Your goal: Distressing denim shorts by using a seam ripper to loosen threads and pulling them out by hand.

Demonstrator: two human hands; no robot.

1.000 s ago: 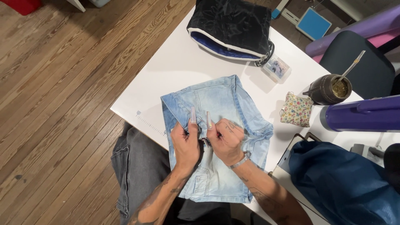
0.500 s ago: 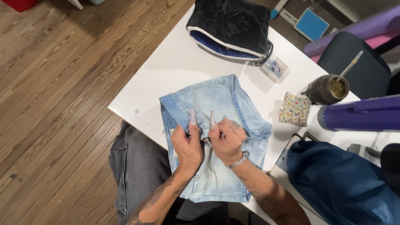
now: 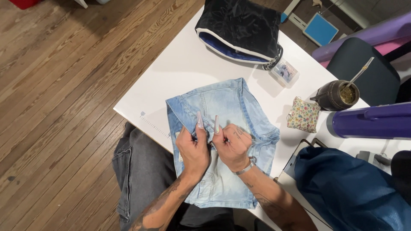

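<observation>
A pair of light blue denim shorts lies flat on the white table, waistband toward me. My left hand and my right hand sit side by side on the middle of the shorts, fingers curled and pinching the denim near the fly. Long pale nails stick up from both hands. A silver bracelet circles my right wrist. What lies under my fingers is hidden.
A black pouch with blue lining lies at the table's far edge, a small clear box beside it. At right are a floral pincushion, a brown cup with a metal straw, a purple cylinder and dark blue fabric. Wooden floor lies left.
Both hands stay pinched on the shorts at the same spot; only the fingers shift slightly. The view has drifted a little.
</observation>
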